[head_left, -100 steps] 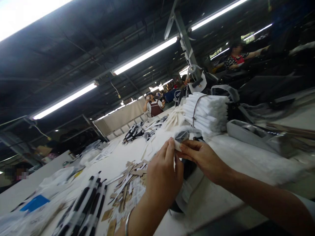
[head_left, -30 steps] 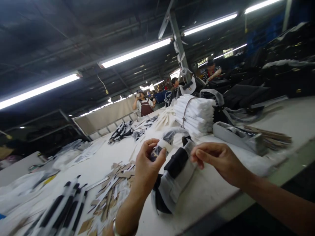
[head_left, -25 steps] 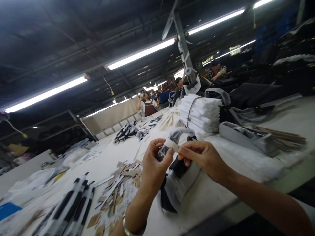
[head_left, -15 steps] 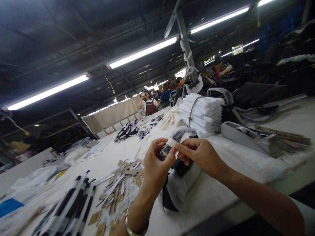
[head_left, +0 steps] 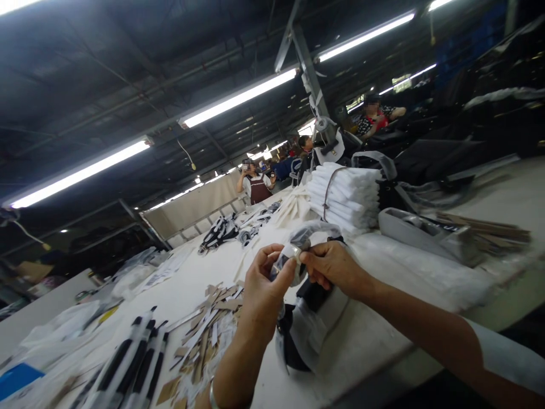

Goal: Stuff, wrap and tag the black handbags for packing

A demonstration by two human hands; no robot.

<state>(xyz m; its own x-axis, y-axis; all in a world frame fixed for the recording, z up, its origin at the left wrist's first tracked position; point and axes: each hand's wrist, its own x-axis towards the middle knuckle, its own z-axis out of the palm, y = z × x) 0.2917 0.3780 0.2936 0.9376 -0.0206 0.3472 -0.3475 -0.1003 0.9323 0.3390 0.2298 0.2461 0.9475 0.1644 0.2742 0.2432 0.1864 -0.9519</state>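
My left hand (head_left: 266, 281) is closed around one end of a strap wrapped in translucent film (head_left: 315, 228), thumb on top. The strap arches up and back behind both hands. My right hand (head_left: 338, 270) pinches the wrapping near my left thumb, its fingertips almost touching the left ones. The exact piece between the fingers is partly hidden. Below the hands, a black bag partly covered in pale translucent sheet (head_left: 300, 335) lies on the white table (head_left: 272, 380); the strap appears to belong to it.
Cardboard and paper strips (head_left: 208, 324) lie scattered to the left, beside black-and-white wrapped rolls (head_left: 123, 363). A tied white bundle (head_left: 344, 196) and a grey tape dispenser (head_left: 426, 233) stand behind and right. Black straps (head_left: 219, 230) lie farther back. A co-worker (head_left: 258, 184) is across the table.
My right fingertips have shifted slightly along the wrapped strap, and the white piece there now looks bent over. Both hands stay close together. The view has tilted slightly.
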